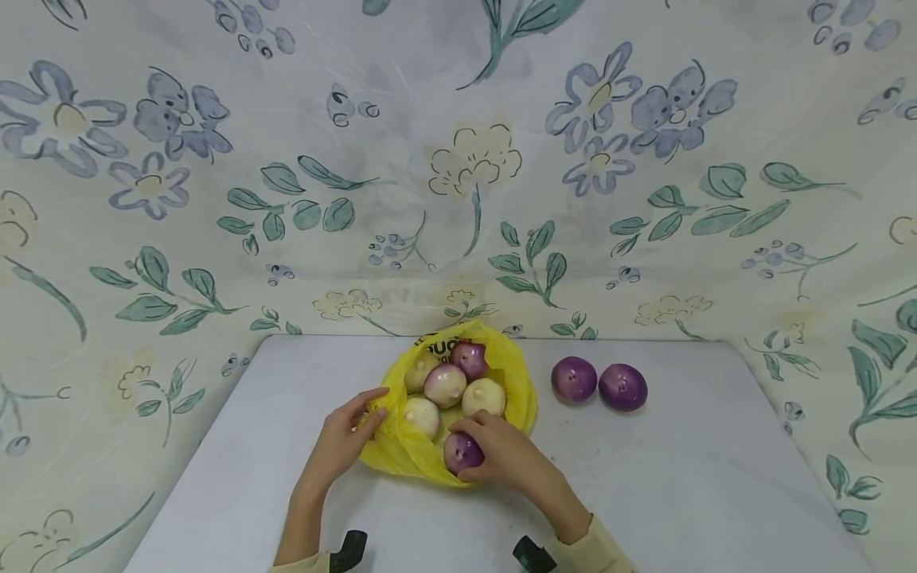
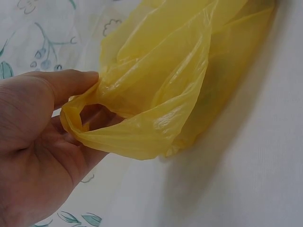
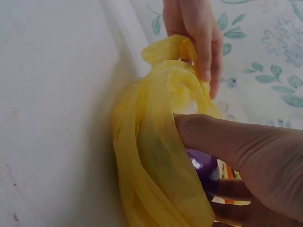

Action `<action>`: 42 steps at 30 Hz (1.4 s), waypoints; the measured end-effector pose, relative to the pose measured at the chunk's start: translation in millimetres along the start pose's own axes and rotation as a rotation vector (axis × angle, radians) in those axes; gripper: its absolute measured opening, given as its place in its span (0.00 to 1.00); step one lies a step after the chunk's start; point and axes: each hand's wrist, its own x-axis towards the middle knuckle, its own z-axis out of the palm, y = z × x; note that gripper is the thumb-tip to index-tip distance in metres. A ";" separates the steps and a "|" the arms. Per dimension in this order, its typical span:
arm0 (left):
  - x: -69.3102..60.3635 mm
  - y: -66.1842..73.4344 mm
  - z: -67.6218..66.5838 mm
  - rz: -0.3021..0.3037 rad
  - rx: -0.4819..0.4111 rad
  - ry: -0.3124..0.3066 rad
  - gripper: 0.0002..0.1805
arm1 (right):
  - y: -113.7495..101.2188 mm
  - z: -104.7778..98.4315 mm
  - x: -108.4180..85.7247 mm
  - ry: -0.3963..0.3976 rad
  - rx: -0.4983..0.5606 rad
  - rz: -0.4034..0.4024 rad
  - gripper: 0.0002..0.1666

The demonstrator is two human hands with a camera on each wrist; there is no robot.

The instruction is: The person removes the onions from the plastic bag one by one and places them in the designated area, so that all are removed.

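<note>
A yellow plastic bag (image 1: 401,450) lies open on the table, its mouth facing up. Inside are several onions, some whitish like the pale onion (image 1: 484,396), others purplish. At the bag's left rim my left hand (image 1: 342,438) grips the plastic; in the left wrist view its thumb (image 2: 78,85) presses on the yellow film while the fingers pass behind it. My right hand (image 1: 501,450) holds a purple onion (image 1: 461,453) within the near side of the bag. From the right wrist, that purple onion (image 3: 204,170) is partly hidden by the bag and thumb.
Two purple onions, a left one (image 1: 574,380) and a right one (image 1: 623,387), sit side by side on the white table (image 1: 680,477), right of the bag. A flower-printed cloth (image 1: 401,159) rises behind the table's far edge.
</note>
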 end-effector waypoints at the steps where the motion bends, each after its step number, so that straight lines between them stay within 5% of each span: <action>1: 0.1 0.1 0.1 0.000 0.002 0.000 0.20 | 0.0 -0.1 -0.1 0.002 -0.002 -0.002 0.35; 28: -0.4 1.4 0.8 0.004 0.015 0.005 0.20 | 3.4 -0.3 -2.1 0.046 0.078 -0.012 0.35; 42: -0.6 2.7 0.3 0.010 0.048 0.004 0.20 | 5.5 -9.1 -5.5 0.142 0.084 -0.059 0.36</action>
